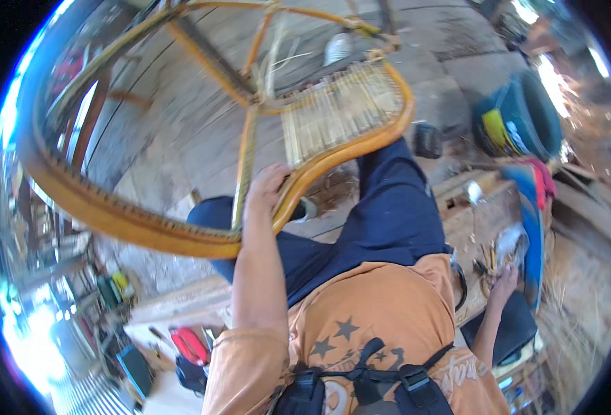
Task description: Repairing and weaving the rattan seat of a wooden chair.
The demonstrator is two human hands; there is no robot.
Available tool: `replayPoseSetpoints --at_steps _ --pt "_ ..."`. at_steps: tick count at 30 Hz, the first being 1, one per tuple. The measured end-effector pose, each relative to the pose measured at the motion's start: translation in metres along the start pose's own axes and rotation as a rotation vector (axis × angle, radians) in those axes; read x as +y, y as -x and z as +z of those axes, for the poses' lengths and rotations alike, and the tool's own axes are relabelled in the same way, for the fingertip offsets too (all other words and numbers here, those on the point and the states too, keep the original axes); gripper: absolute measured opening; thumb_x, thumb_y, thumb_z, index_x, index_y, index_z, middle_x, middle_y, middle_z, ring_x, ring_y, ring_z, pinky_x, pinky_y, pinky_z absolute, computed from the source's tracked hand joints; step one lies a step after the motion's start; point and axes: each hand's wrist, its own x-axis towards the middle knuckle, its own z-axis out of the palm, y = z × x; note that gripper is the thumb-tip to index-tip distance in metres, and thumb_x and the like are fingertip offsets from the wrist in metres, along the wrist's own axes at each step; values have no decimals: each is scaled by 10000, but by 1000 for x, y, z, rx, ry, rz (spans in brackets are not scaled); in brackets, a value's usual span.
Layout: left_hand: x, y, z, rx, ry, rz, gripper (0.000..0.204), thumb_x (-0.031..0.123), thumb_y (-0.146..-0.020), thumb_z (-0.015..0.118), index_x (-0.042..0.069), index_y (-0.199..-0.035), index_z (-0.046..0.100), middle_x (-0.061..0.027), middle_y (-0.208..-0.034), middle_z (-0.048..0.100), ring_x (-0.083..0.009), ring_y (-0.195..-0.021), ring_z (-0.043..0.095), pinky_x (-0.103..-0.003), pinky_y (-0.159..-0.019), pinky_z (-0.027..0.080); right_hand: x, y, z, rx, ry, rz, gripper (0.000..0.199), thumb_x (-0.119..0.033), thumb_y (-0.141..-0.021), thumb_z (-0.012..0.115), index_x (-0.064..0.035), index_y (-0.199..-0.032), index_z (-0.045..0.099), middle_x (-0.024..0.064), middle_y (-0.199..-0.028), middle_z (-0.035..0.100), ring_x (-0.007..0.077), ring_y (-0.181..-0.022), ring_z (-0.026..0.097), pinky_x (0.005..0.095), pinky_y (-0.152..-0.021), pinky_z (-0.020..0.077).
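Note:
A curved rattan chair frame (pixel 146 232) with a bent yellow-brown rim rests across my lap, tilted up at the left. Pale strips are woven side by side into a panel (pixel 343 111) at its narrower end. My left hand (pixel 267 185) is closed around the frame's inner edge, just below that panel. Far to the right, my right hand (pixel 505 279) reaches down to the wooden bench beside me, fingers curled among small tools (pixel 487 259) next to a clear plastic bag (pixel 512 243). What those fingers hold, if anything, is too small to make out.
A dark green bucket (pixel 520 114) stands at the right, near a black object (pixel 428 141) on the floor. Beside the bench (pixel 471 221) is a blue panel (pixel 529 235) with a pink cloth (pixel 542 181). A red object (pixel 190 346) lies at lower left.

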Motion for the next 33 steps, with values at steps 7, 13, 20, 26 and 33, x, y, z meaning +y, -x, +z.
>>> replayPoseSetpoints --at_steps 7,13,20,26,33 --pt "68 0 -30 103 634 -653 285 264 -778 537 48 -944 622 -144 -919 625 -270 -842 597 -387 -669 474 -148 45 152 -474 -10 -204 253 -144 -864 496 -12 -1080 507 10 -779 524 76 -653 520 192 -554 403" --pt "29 -14 -13 23 322 -515 297 276 -793 522 47 -948 631 -143 -867 629 -263 -716 613 -392 -587 487 -206 118 311 -910 89 -627 118 -30 -837 509 -8 -919 592 47 -766 580 97 -617 534 221 -588 434" --pt "26 -20 2 108 376 -378 226 201 -798 560 39 -932 645 -118 -876 633 -201 -756 595 -361 -665 469 -199 149 405 -944 218 -1405 113 -81 -835 502 -55 -918 575 145 -838 561 317 -811 554 359 -732 451" --pt "-6 -32 24 82 437 -337 248 61 -704 588 91 -941 655 -91 -1000 637 -254 -975 591 -342 -790 498 -199 158 414 -949 389 -1437 84 -135 -845 492 -75 -885 535 126 -865 518 328 -787 548 406 -651 466" --pt "7 -28 6 77 138 -335 219 67 -689 603 72 -894 678 -105 -996 640 -274 -914 615 -367 -755 506 -197 165 422 -874 454 -1513 69 -141 -837 506 -98 -878 542 103 -834 505 309 -759 563 400 -599 469"
